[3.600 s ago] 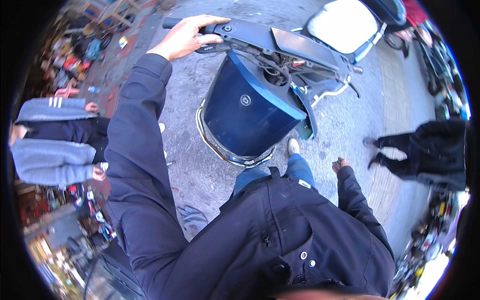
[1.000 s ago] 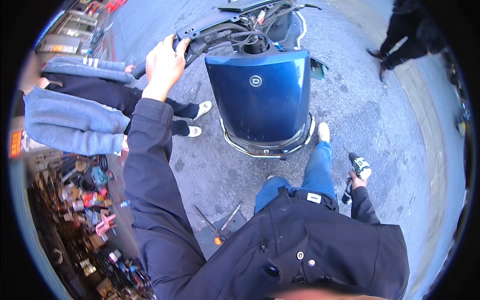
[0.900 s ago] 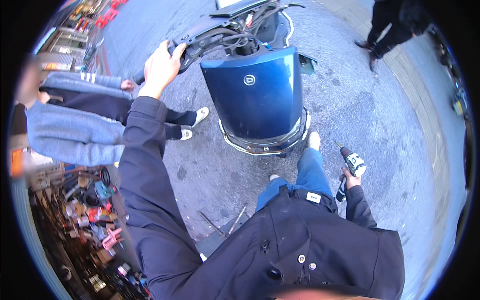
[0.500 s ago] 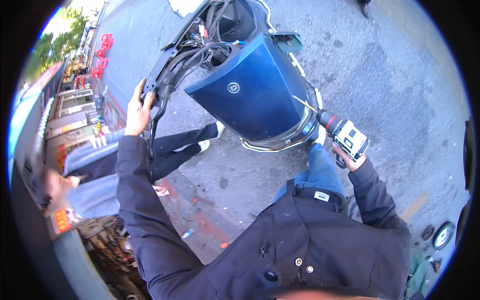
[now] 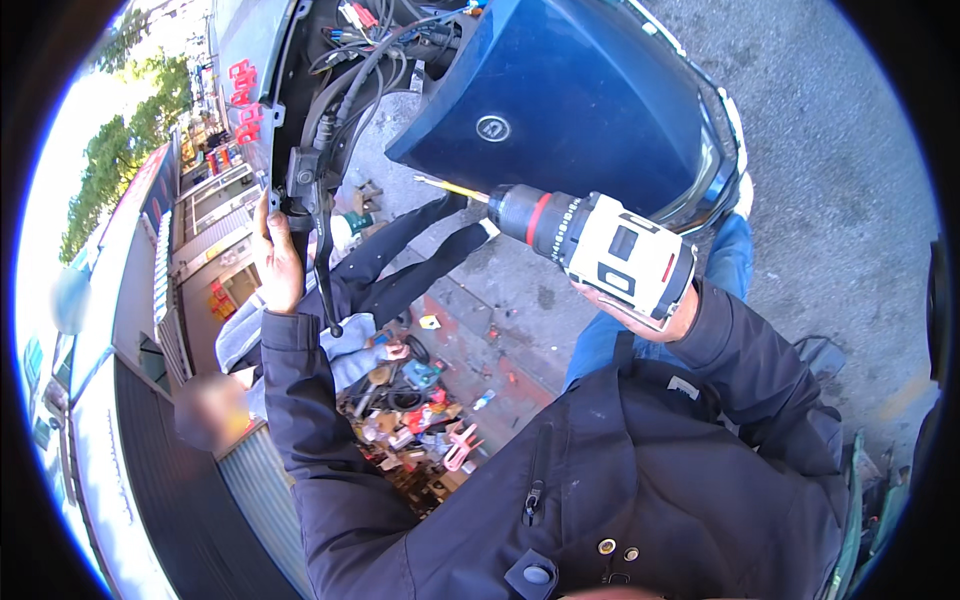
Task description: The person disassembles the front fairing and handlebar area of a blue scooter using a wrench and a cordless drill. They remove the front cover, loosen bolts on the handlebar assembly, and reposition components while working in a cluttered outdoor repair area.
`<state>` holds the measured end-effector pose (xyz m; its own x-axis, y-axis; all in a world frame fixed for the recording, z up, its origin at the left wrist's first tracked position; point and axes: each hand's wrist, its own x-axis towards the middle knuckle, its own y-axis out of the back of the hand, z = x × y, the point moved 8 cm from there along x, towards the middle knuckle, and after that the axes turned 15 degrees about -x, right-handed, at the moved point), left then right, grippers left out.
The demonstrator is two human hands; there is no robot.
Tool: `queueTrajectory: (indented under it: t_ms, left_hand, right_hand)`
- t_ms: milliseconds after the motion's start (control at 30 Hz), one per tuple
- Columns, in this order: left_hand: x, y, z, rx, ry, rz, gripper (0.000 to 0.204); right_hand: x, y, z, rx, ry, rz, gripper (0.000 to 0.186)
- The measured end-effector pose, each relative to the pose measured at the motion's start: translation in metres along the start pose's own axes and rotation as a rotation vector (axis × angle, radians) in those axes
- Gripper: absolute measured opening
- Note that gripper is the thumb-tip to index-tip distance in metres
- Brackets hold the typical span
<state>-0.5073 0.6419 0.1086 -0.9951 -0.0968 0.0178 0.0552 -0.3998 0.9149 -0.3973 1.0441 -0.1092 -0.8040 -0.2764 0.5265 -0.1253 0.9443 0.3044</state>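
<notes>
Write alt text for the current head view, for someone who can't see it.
The wearer's right hand holds a white-and-black power drill, its yellow bit pointing left, near a blue scooter front panel. The left hand grips the dark handlebar assembly beside exposed cables. In the background, another person stands near assorted items.

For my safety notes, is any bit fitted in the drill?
Yes, fitted: a thin yellow bit projects from the black chuck of the drill.
</notes>
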Motion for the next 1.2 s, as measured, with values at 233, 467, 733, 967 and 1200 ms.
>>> queueTrajectory:
  t_ms: [233,467,733,967,1200]
  left_hand:
    - [-0.002,-0.011,0.026,0.018,0.004,0.045,0.061]
    - [-0.004,0.002,0.027,0.238,0.064,0.071,0.077]
    - [-0.013,0.001,0.021,-0.034,0.134,0.103,0.073]
    - [-0.012,-0.002,0.026,0.005,0.15,0.133,0.072]
    - [-0.011,-0.009,0.028,-0.038,0.124,0.104,0.073]
  right_hand:
    - [0.008,-0.063,-0.003,0.485,-0.235,0.123,0.037]
    - [0.004,-0.11,-0.001,0.31,-0.164,0.309,0.039]
    - [0.005,-0.134,0.028,0.668,-0.238,0.477,0.035]
    - [0.042,-0.135,0.04,0.72,-0.254,0.544,0.02]
    - [0.085,-0.125,0.051,0.592,-0.244,0.425,0.009]
